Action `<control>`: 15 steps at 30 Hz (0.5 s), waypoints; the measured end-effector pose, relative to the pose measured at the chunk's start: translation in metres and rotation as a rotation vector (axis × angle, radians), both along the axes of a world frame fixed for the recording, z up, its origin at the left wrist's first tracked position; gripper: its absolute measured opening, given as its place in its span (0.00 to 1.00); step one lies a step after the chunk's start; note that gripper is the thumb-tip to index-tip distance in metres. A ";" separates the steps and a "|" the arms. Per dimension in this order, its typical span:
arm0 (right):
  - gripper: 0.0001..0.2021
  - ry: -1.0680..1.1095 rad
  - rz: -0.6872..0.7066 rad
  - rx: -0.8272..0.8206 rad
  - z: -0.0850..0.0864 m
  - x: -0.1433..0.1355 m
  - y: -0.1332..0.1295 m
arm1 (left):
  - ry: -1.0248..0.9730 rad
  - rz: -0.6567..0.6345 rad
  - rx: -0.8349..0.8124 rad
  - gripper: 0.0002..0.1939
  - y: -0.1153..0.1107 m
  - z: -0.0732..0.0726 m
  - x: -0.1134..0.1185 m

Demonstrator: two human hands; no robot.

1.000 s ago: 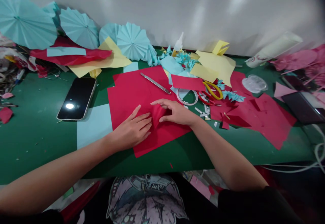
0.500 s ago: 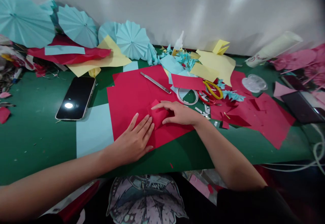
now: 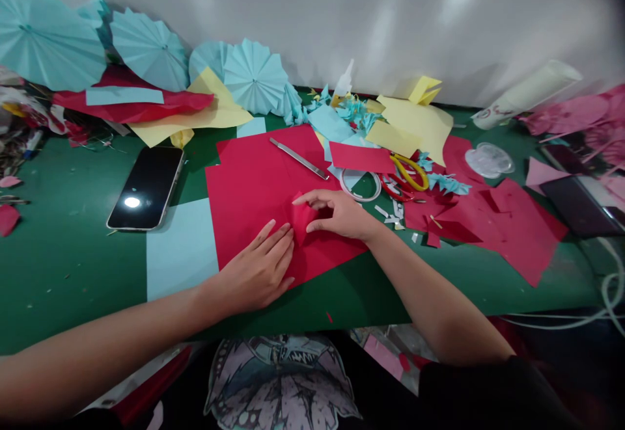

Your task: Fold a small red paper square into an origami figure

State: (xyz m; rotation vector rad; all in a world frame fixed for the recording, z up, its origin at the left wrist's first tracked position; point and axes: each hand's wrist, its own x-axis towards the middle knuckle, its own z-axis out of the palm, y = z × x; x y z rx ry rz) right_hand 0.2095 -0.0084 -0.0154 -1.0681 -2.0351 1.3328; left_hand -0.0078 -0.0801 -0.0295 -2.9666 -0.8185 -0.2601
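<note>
The large red paper sheet (image 3: 254, 189) lies flat on the green table mat (image 3: 73, 267), its long axis running from the near edge toward the wall, with bare mat open to its near side. At the sheet's middle, a small folded red paper piece (image 3: 301, 216) points its tip upward. The left hand (image 3: 256, 270) presses flat, fingers spread, just beside it; the right hand (image 3: 339, 214) pinches it, now raised more than half a second ago.

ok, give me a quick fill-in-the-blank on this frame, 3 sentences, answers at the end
1. The left hand lies flat on a sheet of ____ paper.
2. The right hand pinches a small red fold, and the ____ hand's fingertips touch that fold.
3. The phone lies screen-up on the ____ mat.

Answers: red; left; green
</note>
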 end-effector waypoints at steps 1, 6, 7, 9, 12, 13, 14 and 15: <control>0.20 0.004 -0.005 0.002 0.000 0.000 0.000 | -0.014 0.001 -0.015 0.24 0.001 0.000 0.000; 0.21 0.022 0.046 -0.031 0.001 -0.002 0.000 | -0.078 0.044 -0.128 0.22 0.009 0.004 -0.001; 0.21 0.022 0.047 -0.038 0.001 -0.003 0.000 | -0.077 0.043 -0.154 0.22 0.011 0.005 -0.002; 0.21 0.023 0.031 -0.055 0.000 -0.003 0.000 | -0.066 0.030 -0.200 0.22 0.015 0.007 -0.003; 0.21 0.048 -0.004 -0.087 -0.003 -0.004 -0.001 | -0.056 0.011 -0.226 0.22 0.019 0.008 -0.005; 0.21 0.055 -0.015 -0.096 -0.003 -0.004 -0.001 | -0.056 0.009 -0.223 0.22 0.020 0.009 -0.006; 0.22 0.056 -0.024 -0.102 -0.003 -0.005 -0.001 | -0.054 0.006 -0.219 0.22 0.020 0.009 -0.006; 0.22 0.052 -0.034 -0.105 -0.003 -0.005 -0.001 | -0.050 0.003 -0.214 0.22 0.020 0.009 -0.006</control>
